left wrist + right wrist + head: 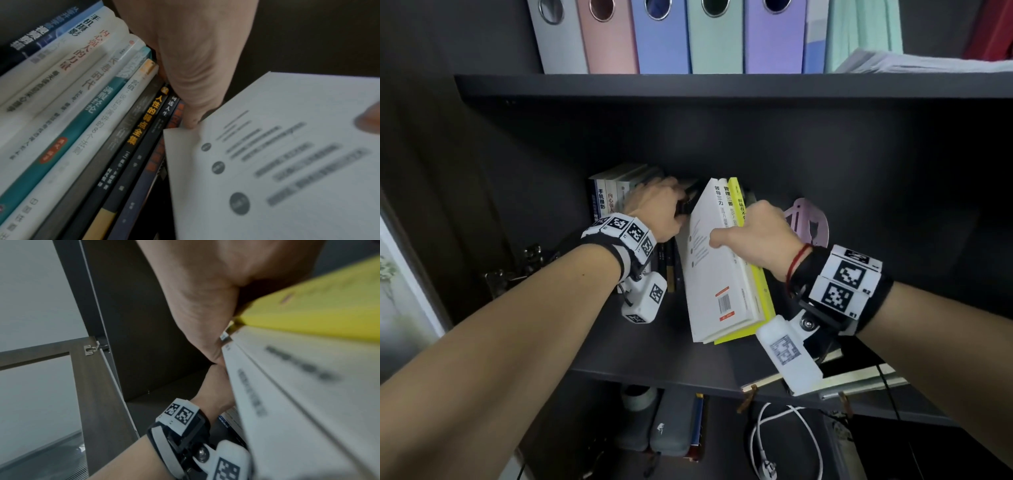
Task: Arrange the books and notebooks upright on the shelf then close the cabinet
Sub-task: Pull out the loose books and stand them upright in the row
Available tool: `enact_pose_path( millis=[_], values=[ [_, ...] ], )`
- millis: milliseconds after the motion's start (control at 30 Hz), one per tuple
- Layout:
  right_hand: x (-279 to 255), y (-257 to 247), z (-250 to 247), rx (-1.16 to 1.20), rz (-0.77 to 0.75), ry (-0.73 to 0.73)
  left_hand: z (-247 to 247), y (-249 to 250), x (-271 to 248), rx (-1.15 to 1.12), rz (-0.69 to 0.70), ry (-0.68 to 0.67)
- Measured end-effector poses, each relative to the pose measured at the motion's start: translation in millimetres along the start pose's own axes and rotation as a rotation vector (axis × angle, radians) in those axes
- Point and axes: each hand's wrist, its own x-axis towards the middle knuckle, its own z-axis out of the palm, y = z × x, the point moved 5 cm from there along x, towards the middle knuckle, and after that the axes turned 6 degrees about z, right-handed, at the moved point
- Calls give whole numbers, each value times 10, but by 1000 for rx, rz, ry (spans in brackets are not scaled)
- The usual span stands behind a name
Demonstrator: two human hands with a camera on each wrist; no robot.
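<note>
**Tilted books held beside the upright row, middle shelf**

A white book [717, 260] and a yellow book [751, 274] behind it are held together, tilted leftward, with their lower edges on the dark shelf [654, 356]. They are clasped by the right hand [760, 236]: the thumb is laid on the white cover, the other fingers are wrapped behind the yellow one. To the left, a row of upright books [86, 104] is stood against the cabinet wall. The left hand [657, 209] is set on the rightmost dark spines, fingers curled over their tops; the grip itself cannot be told. A pink bookend [808, 222] is seen behind the right hand. Pastel binders [661, 37] are lined on the shelf above.
</note>
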Motion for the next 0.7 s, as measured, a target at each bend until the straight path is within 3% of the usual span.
enact_pose_path(
  millis=[133,300,500,700],
  values=[
    [4,-41,-108,-37,-6,44,-7,27,10,-3,24,16],
    [-20,-66,-82,-29,-101,100,-73,24,19,-84,-43,91],
    [62,-37,256,16,-125,81,86,54,-49,34,82,7],
    [264,-9,468,18,-147,161,-94,-45,-15,-378,-19,123]
  ],
)
